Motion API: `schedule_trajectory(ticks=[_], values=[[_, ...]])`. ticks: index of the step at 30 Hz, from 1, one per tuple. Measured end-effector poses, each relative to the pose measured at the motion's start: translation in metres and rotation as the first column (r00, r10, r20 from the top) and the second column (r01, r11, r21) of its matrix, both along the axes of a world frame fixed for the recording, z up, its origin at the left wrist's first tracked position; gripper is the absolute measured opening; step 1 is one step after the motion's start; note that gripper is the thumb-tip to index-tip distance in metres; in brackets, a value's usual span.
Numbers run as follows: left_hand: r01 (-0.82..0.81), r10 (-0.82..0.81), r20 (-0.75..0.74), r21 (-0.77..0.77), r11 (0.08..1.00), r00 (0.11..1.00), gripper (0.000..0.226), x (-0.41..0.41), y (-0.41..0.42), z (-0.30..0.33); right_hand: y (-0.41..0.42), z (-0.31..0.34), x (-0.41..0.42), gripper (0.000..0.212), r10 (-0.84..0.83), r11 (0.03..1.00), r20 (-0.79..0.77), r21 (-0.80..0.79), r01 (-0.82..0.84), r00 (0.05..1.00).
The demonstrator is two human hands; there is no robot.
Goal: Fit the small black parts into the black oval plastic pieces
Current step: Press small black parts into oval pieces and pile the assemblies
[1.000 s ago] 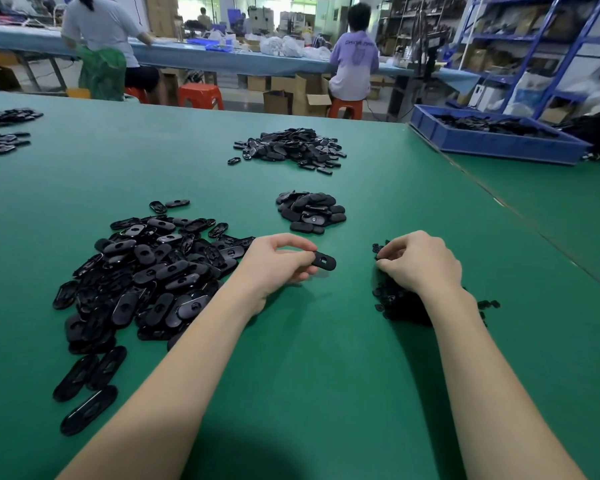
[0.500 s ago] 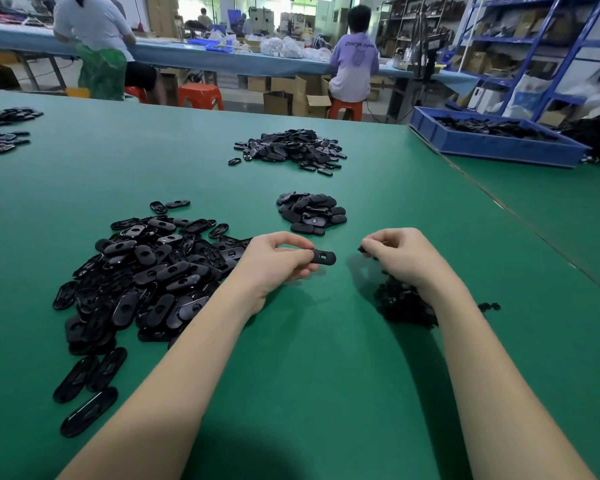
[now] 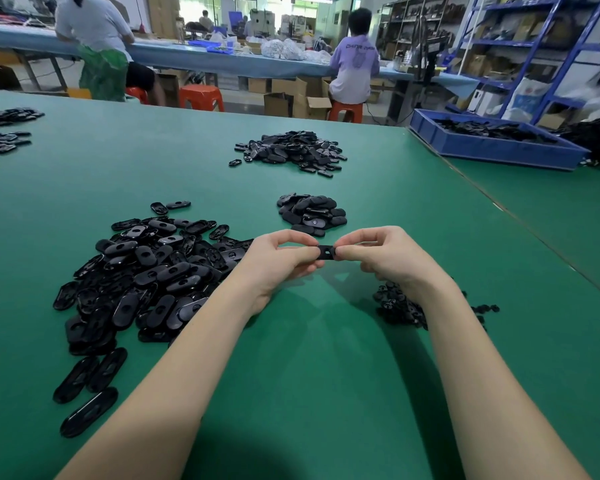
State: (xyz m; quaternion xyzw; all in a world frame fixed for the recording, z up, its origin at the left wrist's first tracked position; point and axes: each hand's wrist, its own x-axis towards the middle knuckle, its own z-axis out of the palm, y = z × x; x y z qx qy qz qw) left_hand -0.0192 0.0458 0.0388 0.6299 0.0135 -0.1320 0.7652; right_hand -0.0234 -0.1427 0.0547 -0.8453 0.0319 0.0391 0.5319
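Head view: we hold one black oval piece [image 3: 326, 252] above the green surface [image 3: 326, 358], left hand [image 3: 278, 259] pinching its left end, right hand [image 3: 383, 254] pinching its right end. Large pile of ovals [image 3: 142, 275] lies left of our left forearm; small black parts [image 3: 400, 306] sit under the right wrist. A small stack [image 3: 310, 213] lies just beyond the hands. The surface seam [image 3: 499, 209] runs to the right, well apart; bare green between the forearms.

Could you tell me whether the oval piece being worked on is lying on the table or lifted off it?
Lifted: both hands, left hand and right hand, pinch the oval piece above the green table.
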Motion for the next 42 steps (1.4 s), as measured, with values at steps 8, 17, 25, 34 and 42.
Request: schedule_trajectory(ticks=[8,17,25,34,42], values=[[0.034,-0.034,0.041,0.002,0.999,0.999,0.012,-0.001,0.001,0.000,0.003,0.000,0.001,0.005,-0.014,1.000,0.011,-0.009,0.014,1.000],[0.053,-0.057,0.077,0.051,0.997,0.995,0.014,-0.002,0.002,0.001,0.002,-0.002,0.003,0.017,-0.029,0.999,0.019,-0.042,0.030,0.999],[0.080,-0.082,0.029,0.059,0.995,0.996,0.016,0.000,0.003,0.001,0.001,-0.003,-0.001,0.017,0.000,1.000,-0.049,0.001,0.000,0.999],[0.016,-0.036,0.092,0.214,0.977,0.995,0.013,0.002,0.001,-0.005,0.007,-0.004,0.000,0.014,0.061,0.998,-0.063,-0.014,-0.062,0.996],[0.005,-0.031,0.111,0.226,0.974,0.993,0.014,0.003,0.000,-0.008,0.010,-0.011,0.003,0.012,0.051,0.999,-0.012,0.014,-0.051,0.999]])
